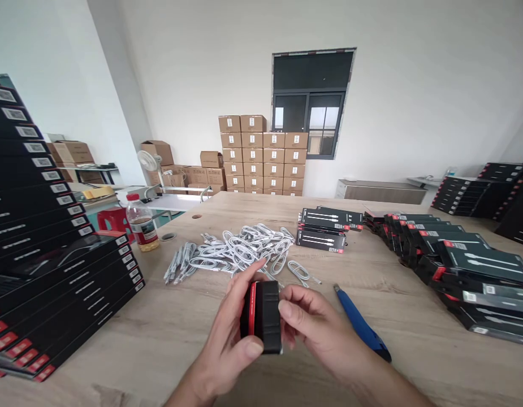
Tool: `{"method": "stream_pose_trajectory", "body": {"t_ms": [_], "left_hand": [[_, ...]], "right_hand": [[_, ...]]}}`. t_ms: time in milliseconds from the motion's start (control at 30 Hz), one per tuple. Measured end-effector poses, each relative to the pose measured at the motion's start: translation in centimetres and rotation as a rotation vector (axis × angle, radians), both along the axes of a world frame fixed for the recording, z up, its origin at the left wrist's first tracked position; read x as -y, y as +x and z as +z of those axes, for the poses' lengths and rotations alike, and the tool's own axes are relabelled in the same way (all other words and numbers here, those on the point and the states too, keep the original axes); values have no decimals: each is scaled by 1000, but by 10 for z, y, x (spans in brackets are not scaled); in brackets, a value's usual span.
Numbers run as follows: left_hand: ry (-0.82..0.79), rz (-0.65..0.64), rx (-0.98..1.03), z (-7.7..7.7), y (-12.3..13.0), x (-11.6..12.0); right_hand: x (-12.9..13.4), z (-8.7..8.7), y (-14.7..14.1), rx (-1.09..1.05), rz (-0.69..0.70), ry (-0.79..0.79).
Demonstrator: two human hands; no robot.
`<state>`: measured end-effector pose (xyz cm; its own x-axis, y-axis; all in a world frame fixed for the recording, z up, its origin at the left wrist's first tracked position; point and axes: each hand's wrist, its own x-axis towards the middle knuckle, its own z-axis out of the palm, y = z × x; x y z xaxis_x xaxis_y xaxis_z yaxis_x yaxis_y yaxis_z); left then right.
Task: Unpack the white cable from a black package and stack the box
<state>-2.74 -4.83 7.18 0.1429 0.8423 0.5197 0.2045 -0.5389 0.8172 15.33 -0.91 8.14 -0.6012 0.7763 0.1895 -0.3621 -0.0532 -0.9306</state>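
Observation:
Between my hands, close in front of me, is a black box (269, 316) with a red strip, seen end-on. My left hand (227, 333) wraps its left side, with the thumb across the near edge. The fingers and thumb of my right hand (312, 319) pinch the right side of the same box. Just beyond lies a heap of coiled white cables (244, 249), and one coiled cable (299, 272) sits apart from it. A blue-handled cutter (363, 325) rests on the table right of my right hand.
Tall stacks of black boxes (95, 277) rise on the left. Small black cable boxes (320, 240) stand behind the heap, and more printed boxes (482, 260) spread along the right. A red-capped bottle (143, 226) stands at the left edge of the wooden table (261, 203). Cartons (253, 152) are stacked behind.

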Motion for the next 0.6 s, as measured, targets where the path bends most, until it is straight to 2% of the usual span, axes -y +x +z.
{"method": "stream_pose_trajectory", "body": {"t_ms": [100,200,300,400,500,600], "left_hand": [[-164,-183,284,6,6,9],[-195,-232,385,15,8,17],[-189,-197,438,22,9,21],[-232,-170,522,23,11,19],[-282,-100,548,20,12,10],[-254,63,551,17,7,-1]], "right_hand": [[13,8,-3,-55,34,-5],[25,21,-3,-47,59,-26],[30,31,-4,-66,82,-61],[26,30,-6,-93,58,-59],[17,25,-7,-68,-49,-11],[12,22,-6,31,-189,135]]}}
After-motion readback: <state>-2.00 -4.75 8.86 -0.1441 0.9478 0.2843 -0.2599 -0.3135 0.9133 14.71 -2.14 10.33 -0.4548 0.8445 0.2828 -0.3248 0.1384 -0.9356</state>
